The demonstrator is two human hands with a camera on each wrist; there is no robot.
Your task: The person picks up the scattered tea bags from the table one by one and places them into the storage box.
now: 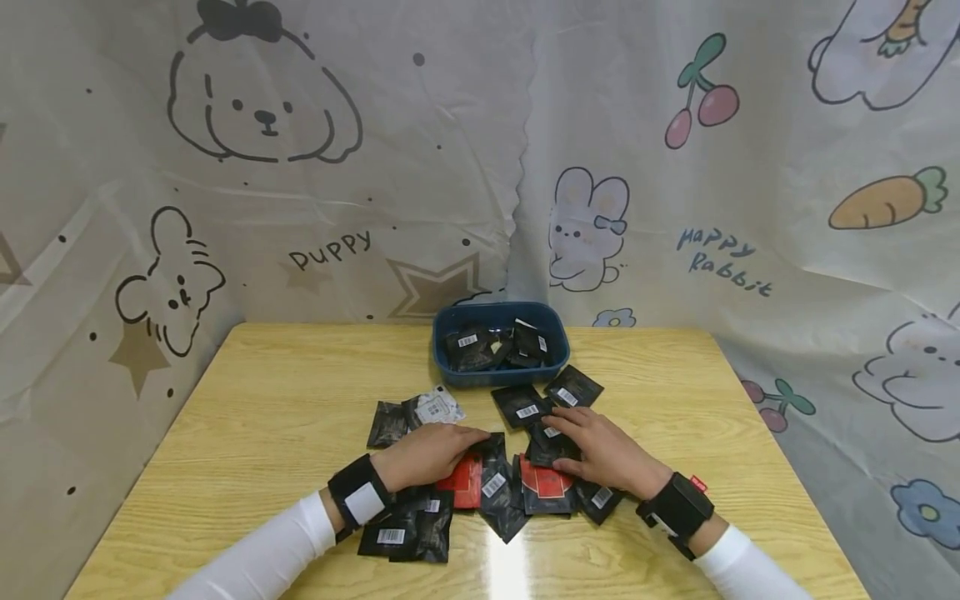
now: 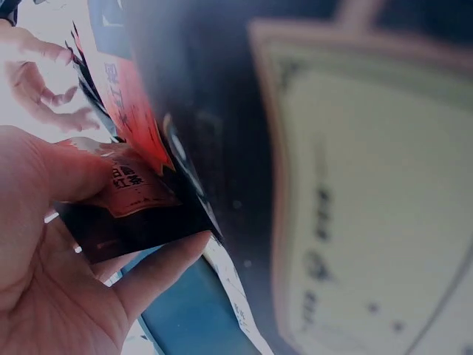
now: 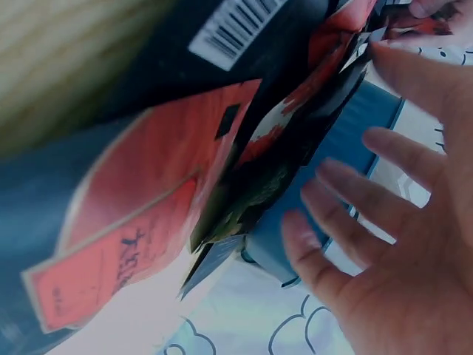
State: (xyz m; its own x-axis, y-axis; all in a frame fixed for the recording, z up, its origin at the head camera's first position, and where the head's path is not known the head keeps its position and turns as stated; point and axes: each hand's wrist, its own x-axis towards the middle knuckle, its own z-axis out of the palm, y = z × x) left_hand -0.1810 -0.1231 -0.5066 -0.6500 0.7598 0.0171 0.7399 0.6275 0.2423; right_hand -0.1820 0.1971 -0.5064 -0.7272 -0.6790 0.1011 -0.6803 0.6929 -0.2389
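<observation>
My left hand is over the middle of a spread of small flat tea packets. In the left wrist view its thumb and fingers pinch a black and red tea packet by the edge. My right hand reaches over the right part of the spread with its fingers loosely extended, touching or just above black packets. A red-labelled packet lies beside its thumb. In the right wrist view, the fingers hold nothing that I can see. A black packet with a barcode lies between both hands.
A dark blue basket holding several black packets stands at the table's far edge. A white patterned packet lies left of it. Several black packets lie near my left wrist. Behind the wooden table hangs a printed curtain.
</observation>
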